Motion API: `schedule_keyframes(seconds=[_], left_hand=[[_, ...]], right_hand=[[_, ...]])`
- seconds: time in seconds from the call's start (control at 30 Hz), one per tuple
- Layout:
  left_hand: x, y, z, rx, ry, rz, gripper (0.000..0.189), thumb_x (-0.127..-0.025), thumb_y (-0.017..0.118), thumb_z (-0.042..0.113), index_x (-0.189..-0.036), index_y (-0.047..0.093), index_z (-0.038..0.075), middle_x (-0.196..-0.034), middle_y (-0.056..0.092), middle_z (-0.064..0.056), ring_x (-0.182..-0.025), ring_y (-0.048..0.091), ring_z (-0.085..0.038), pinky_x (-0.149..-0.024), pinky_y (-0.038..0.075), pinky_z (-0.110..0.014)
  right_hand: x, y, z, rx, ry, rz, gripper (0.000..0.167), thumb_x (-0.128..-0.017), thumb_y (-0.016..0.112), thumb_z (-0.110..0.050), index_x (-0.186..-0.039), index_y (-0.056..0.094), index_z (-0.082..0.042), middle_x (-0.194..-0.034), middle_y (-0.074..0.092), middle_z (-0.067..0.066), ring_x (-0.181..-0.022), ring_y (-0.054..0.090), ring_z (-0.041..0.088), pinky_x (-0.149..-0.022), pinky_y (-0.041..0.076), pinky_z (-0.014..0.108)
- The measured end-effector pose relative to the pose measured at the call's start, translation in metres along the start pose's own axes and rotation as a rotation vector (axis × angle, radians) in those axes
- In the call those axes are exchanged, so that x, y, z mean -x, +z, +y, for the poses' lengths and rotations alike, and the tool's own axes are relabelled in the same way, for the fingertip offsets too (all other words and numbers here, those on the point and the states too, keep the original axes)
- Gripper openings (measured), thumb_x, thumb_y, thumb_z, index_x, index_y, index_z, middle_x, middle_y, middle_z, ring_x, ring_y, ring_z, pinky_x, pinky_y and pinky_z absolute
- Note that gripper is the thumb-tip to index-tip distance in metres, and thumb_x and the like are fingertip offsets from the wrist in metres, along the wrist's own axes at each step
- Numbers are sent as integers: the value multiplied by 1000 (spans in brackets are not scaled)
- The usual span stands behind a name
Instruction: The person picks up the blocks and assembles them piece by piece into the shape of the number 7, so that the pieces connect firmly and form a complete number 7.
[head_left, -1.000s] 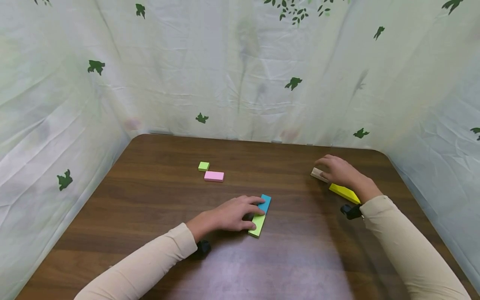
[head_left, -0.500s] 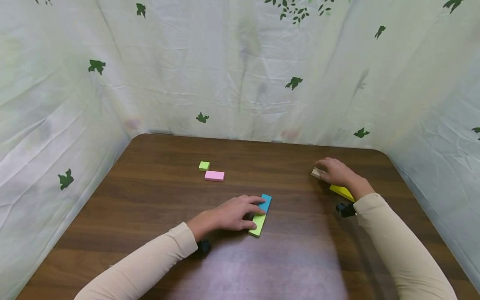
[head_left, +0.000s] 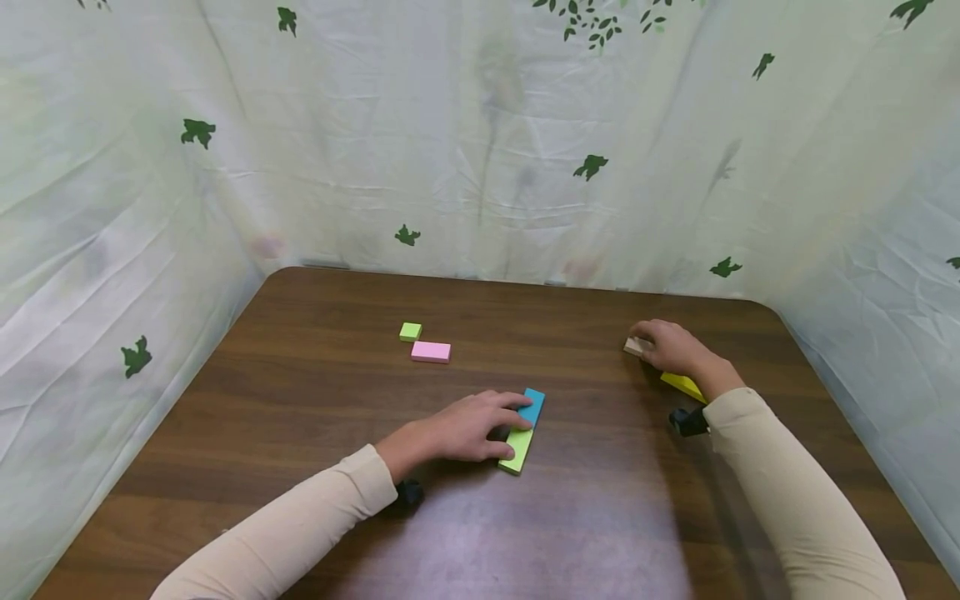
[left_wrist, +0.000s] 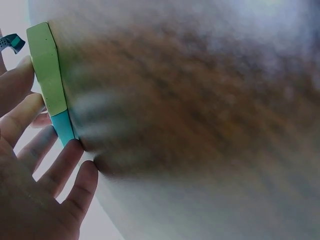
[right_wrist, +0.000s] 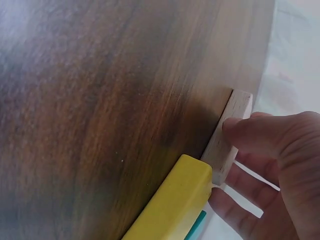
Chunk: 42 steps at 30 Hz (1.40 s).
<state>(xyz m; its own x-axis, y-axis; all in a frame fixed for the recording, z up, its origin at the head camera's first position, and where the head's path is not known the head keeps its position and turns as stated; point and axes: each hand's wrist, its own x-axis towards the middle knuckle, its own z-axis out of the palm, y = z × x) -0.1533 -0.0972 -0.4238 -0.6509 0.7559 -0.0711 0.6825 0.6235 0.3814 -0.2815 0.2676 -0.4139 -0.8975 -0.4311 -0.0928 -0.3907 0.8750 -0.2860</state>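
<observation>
Near the middle of the table, my left hand (head_left: 474,427) rests with spread fingertips on a blue block (head_left: 532,405) and a lime-green block (head_left: 517,448) laid end to end. In the left wrist view its thumb is at the green block (left_wrist: 47,70), and other fingertips are at the blue block (left_wrist: 63,127). Farther right, my right hand (head_left: 675,350) pinches a plain wooden block (head_left: 635,347) between thumb and fingers. A yellow block (head_left: 684,385) lies just behind it toward the wrist, partly hidden by the hand. The right wrist view shows the wooden block's end close to the yellow block (right_wrist: 172,200).
A small lime-green block (head_left: 410,332) and a pink block (head_left: 431,352) lie nearly corner to corner at the back left of the brown table (head_left: 300,367). A teal edge (right_wrist: 196,226) shows beside the yellow block. A white leaf-patterned curtain (head_left: 450,150) surrounds the table.
My right hand has lowered slightly toward me, and its thumb and fingers have closed on the wooden block. The left hand stays on its two blocks.
</observation>
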Motion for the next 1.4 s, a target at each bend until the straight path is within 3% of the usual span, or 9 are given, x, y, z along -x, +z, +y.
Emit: schedule_keyframes(seconds=[0.53,1.4], left_hand=[[0,0,0,4,-1,-2,43,-93,69,28,-134,63,20,-157,43,-2,-141,44,-28,-114,38,-48],[0,-1,-1,8,9,-2,43,-92,67,26,-135,62,20,-157,42,-3,-142,44,-28,-114,38,-48]], right_hand=[[-1,5,1,-4,10,26,37,-92,60,-6,-129,59,1,-127,63,25,-112,59,40,-96,49,57],[-3,1,-7,18,-53,67,34,-93,61,-3,-126,61,2,-125,65,24,-114,60,42,-96,48,58]])
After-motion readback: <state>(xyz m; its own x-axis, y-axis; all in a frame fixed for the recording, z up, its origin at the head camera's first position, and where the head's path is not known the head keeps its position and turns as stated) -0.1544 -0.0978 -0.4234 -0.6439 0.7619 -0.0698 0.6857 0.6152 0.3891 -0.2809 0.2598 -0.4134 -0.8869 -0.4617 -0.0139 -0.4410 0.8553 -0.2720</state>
